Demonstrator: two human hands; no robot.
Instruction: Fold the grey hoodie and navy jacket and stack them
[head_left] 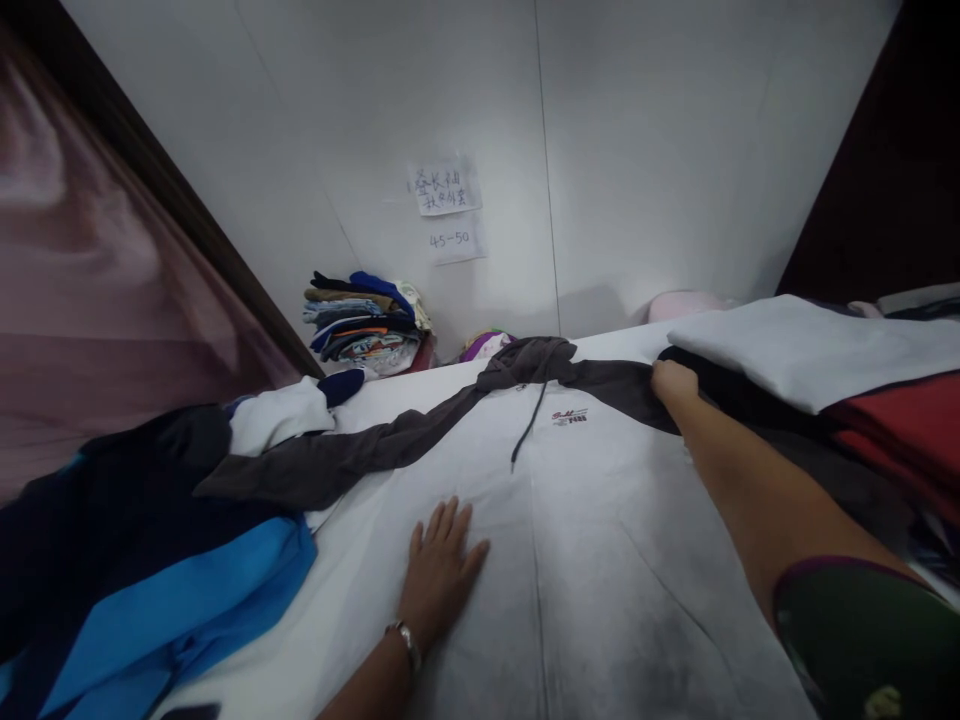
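A white hooded jacket (pixel 585 500) with dark grey sleeves lies spread front-up on a white surface, its hood at the far end. A dark drawstring (pixel 531 420) hangs from the neck, beside small red and dark print on the chest. My left hand (pixel 441 560), a bracelet at its wrist, rests flat on the jacket's front with fingers spread. At the right shoulder side, my right hand (pixel 673 384) is closed on the grey sleeve (pixel 615 385). The other sleeve (pixel 322 470) stretches out to the left, its end over other clothes.
Dark and bright blue garments (pixel 202 590) lie heaped at the left. A stack of folded clothes (pixel 367 320) stands by the wall. White, black and red clothes (pixel 817 350) are piled at the right. Two handwritten papers (pixel 448 190) hang on the wall; a pink curtain is at left.
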